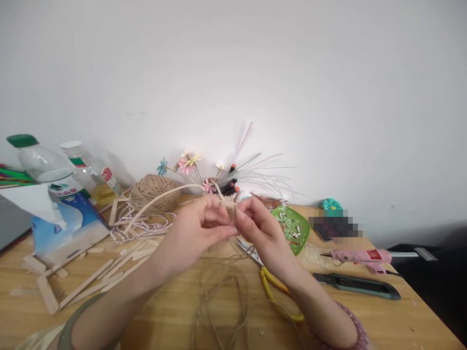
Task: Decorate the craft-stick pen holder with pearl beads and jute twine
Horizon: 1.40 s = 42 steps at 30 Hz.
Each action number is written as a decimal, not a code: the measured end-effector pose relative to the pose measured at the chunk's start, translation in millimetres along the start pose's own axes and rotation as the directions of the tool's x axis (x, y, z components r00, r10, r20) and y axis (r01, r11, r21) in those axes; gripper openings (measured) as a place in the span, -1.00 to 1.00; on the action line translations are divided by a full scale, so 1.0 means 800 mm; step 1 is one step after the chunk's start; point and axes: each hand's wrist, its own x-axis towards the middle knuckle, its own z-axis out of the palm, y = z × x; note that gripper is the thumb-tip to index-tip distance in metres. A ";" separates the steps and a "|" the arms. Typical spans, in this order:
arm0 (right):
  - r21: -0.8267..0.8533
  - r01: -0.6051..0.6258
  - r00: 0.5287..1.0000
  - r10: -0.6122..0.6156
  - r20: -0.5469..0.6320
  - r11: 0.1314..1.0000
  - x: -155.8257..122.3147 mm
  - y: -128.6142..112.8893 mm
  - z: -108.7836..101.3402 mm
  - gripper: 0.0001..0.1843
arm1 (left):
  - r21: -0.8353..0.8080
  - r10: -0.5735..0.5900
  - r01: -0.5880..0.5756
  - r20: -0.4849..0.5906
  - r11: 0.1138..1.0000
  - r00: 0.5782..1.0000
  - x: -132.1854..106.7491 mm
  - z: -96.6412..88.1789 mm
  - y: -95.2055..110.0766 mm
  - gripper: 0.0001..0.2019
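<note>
Both hands meet above the tabletop (pixel 365 321), the left hand (pixel 197 228) and right hand (pixel 255 226) each in a pinching grip on a small twine-wrapped piece (pixel 229 209) between them. Loose twine (pixel 222 291) trails below, scissors (pixel 272 287) just beside it

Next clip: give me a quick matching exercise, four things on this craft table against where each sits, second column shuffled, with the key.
Things:
1. ball of twine
2. glue gun
3. tissue box
4. scissors

Places:
A. far left, under the bottles
B. right side, beside the black utility knife
C. beneath the right hand
D. behind the left hand, near the wall

Pairs: 1-D, 2-B, 3-A, 4-C
</note>
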 end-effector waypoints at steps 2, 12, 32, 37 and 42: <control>0.048 -0.024 1.000 0.023 0.020 0.999 0.001 0.000 0.000 -0.71 | -0.088 -0.058 0.060 0.025 0.994 0.998 0.002 -0.002 0.002 -0.91; -0.067 -0.002 0.999 0.006 0.054 0.998 0.000 0.003 -0.003 -0.79 | -0.018 -0.032 0.031 -0.097 0.999 0.995 0.006 -0.003 -0.003 -0.89; -0.442 0.146 0.982 -0.184 -0.045 0.885 0.004 -0.002 -0.018 -0.63 | 0.103 -0.026 0.021 0.042 0.994 0.999 -0.001 0.004 -0.006 -0.83; -0.335 0.053 0.985 0.006 0.173 0.941 0.012 -0.013 -0.032 -0.74 | -0.066 -0.017 0.013 -0.055 0.998 0.998 0.008 0.002 -0.012 -0.86; -0.661 0.061 0.997 -0.075 0.007 0.748 0.003 -0.021 -0.028 -0.85 | -0.107 0.011 -0.043 -0.286 0.993 0.958 0.014 0.003 -0.018 -0.90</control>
